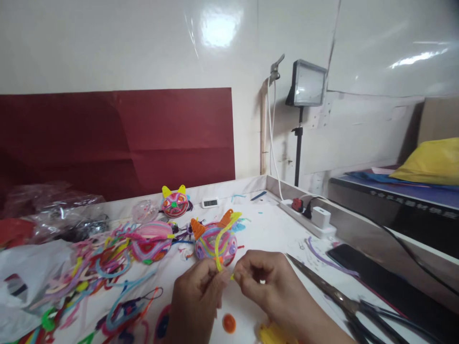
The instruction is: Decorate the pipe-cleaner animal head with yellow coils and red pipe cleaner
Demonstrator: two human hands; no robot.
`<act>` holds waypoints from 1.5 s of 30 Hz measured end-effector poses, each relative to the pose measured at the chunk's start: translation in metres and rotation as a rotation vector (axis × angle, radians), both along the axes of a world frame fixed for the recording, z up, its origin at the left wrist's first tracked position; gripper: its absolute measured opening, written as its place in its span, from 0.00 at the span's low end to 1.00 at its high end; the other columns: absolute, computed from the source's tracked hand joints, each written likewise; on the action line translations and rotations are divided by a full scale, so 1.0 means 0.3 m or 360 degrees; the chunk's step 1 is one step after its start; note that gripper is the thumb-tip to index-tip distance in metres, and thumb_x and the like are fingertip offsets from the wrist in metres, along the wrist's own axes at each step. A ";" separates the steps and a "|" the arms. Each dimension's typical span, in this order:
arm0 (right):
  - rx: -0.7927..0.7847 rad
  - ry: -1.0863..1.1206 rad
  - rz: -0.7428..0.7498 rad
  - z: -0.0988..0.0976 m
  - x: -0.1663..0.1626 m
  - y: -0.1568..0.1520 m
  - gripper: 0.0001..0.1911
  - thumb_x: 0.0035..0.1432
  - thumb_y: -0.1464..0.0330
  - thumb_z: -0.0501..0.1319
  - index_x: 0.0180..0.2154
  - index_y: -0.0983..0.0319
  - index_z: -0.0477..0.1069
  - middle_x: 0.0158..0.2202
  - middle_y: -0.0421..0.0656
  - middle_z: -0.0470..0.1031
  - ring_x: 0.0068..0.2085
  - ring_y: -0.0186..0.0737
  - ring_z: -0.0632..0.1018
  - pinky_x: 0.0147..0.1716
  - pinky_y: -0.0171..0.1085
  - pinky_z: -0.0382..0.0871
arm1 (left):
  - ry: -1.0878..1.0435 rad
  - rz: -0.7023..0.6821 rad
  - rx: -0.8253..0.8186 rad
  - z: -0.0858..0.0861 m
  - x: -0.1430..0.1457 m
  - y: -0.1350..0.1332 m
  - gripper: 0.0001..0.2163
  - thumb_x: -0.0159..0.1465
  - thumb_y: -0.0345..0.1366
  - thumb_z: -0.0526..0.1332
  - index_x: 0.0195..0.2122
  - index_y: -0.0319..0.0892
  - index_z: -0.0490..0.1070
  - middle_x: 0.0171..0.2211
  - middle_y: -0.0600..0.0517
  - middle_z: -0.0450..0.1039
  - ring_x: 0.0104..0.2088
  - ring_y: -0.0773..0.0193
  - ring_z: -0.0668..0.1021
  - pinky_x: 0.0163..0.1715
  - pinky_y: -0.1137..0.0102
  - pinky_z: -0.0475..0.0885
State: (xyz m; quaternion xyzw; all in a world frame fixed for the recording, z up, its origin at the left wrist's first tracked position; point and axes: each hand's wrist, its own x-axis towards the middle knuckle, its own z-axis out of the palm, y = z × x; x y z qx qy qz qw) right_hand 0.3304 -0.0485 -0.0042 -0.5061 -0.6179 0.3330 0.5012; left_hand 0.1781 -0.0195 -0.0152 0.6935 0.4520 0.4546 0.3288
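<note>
My left hand (pixel 196 298) and my right hand (pixel 267 282) meet low in the middle of the white table (pixel 272 229). Both pinch a yellow pipe cleaner (pixel 219 243) that curves up over a multicoloured pipe-cleaner ball (pixel 215 242) with orange ears. The fingers of both hands are closed on the lower end of the strand. A similar pink ball (pixel 152 241) lies to the left. Another ball with yellow ears (pixel 175 203) stands farther back.
Loose coloured pipe cleaners (pixel 103 267) cover the left of the table beside plastic bags (pixel 32 272). Scissors (pixel 333 294) lie right of my hands, next to a black phone (pixel 380 274). A power strip with a white charger (pixel 315 217) sits at the back right. A lamp on a stand (pixel 306 86) rises behind.
</note>
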 end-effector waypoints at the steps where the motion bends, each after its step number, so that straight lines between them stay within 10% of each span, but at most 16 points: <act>1: 0.0015 -0.0109 -0.0015 0.002 0.001 -0.003 0.06 0.47 0.71 0.55 0.21 0.63 0.67 0.19 0.35 0.61 0.23 0.31 0.61 0.21 0.31 0.53 | 0.0093 -0.0008 0.0116 -0.005 -0.005 0.003 0.13 0.60 0.39 0.57 0.18 0.43 0.62 0.13 0.61 0.58 0.14 0.71 0.64 0.17 0.77 0.57; 7: 0.0092 -0.0797 -0.0119 -0.003 -0.003 -0.016 0.09 0.44 0.80 0.55 0.21 0.62 0.65 0.21 0.35 0.65 0.23 0.30 0.63 0.23 0.31 0.52 | 0.0468 -0.0235 0.0767 -0.055 -0.024 0.031 0.11 0.62 0.31 0.53 0.22 0.44 0.65 0.21 0.57 0.67 0.22 0.68 0.71 0.24 0.76 0.63; 10: 0.0161 -0.0712 -0.0150 -0.020 -0.008 -0.008 0.07 0.49 0.77 0.56 0.23 0.62 0.67 0.22 0.37 0.67 0.24 0.31 0.64 0.25 0.32 0.53 | 0.0371 -0.0185 0.0474 -0.054 -0.021 0.040 0.12 0.61 0.33 0.54 0.21 0.43 0.64 0.18 0.58 0.64 0.20 0.69 0.69 0.21 0.76 0.62; 15: -0.0175 0.0384 0.0079 -0.024 -0.023 0.019 0.15 0.54 0.58 0.59 0.27 0.65 0.72 0.21 0.38 0.66 0.22 0.32 0.64 0.21 0.31 0.58 | -0.0191 -0.0073 -0.0234 -0.018 -0.008 0.048 0.13 0.59 0.42 0.58 0.20 0.43 0.64 0.11 0.62 0.58 0.12 0.73 0.61 0.13 0.79 0.56; 20: -0.0273 0.0735 0.0137 -0.004 -0.044 0.025 0.21 0.40 0.55 0.71 0.26 0.67 0.73 0.18 0.38 0.68 0.20 0.30 0.65 0.20 0.30 0.59 | -0.0378 -0.0133 -0.0290 -0.023 -0.010 0.060 0.15 0.55 0.45 0.63 0.19 0.41 0.66 0.10 0.61 0.61 0.11 0.74 0.62 0.12 0.80 0.56; 27: -0.0150 0.0629 0.0099 -0.008 -0.042 0.022 0.23 0.46 0.51 0.67 0.25 0.66 0.73 0.20 0.39 0.68 0.22 0.31 0.66 0.22 0.31 0.60 | -0.0217 -0.0236 -0.0238 -0.034 -0.023 0.052 0.15 0.60 0.46 0.58 0.22 0.41 0.67 0.12 0.60 0.62 0.13 0.73 0.64 0.13 0.79 0.58; 45: 0.0186 -0.0809 -0.0077 -0.001 -0.007 -0.027 0.08 0.48 0.78 0.55 0.21 0.62 0.64 0.20 0.36 0.66 0.22 0.31 0.64 0.24 0.31 0.53 | 0.0661 -0.0170 0.1384 -0.061 -0.027 0.041 0.13 0.68 0.30 0.48 0.27 0.45 0.66 0.23 0.55 0.70 0.22 0.65 0.74 0.24 0.73 0.66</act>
